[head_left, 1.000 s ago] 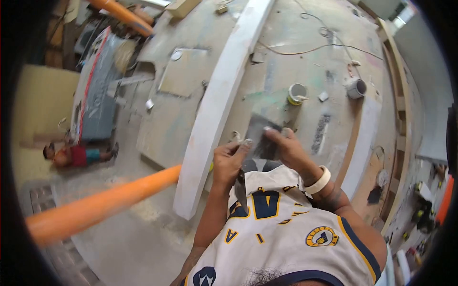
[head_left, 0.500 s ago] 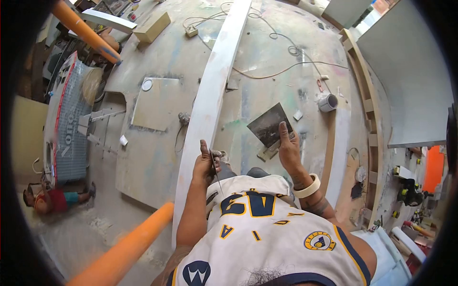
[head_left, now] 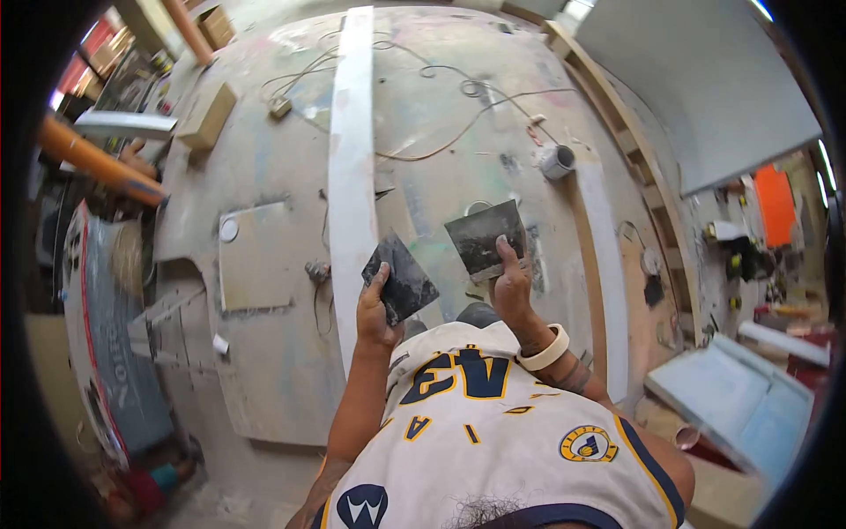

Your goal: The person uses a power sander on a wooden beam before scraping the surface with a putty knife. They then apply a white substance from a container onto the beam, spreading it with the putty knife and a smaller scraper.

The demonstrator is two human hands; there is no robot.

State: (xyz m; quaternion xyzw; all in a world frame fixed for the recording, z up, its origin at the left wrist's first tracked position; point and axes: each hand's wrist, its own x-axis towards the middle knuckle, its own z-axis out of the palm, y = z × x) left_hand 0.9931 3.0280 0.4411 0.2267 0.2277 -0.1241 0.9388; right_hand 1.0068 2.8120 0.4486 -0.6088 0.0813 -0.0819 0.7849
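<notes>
My left hand [head_left: 375,319] grips a dark, putty-smeared scraper blade [head_left: 401,278], held flat-side up over the long white board [head_left: 350,167]. My right hand [head_left: 512,286] holds a second dark square plate [head_left: 486,238] by its lower edge, thumb pressed on its face. The two plates are apart, side by side in front of my chest. The white board runs away from me down the middle of a large dusty worktable [head_left: 264,353].
A small white can [head_left: 557,160] and a loose cable [head_left: 441,141] lie on the table beyond my hands. A wooden block [head_left: 207,115] sits far left. Orange pipe [head_left: 92,159] crosses at left. A curved wooden frame [head_left: 648,203] edges the right side.
My left hand has turned the blade from edge-on to flat and raised it. The right hand's plate moved slightly left. My view shifted farther along the table.
</notes>
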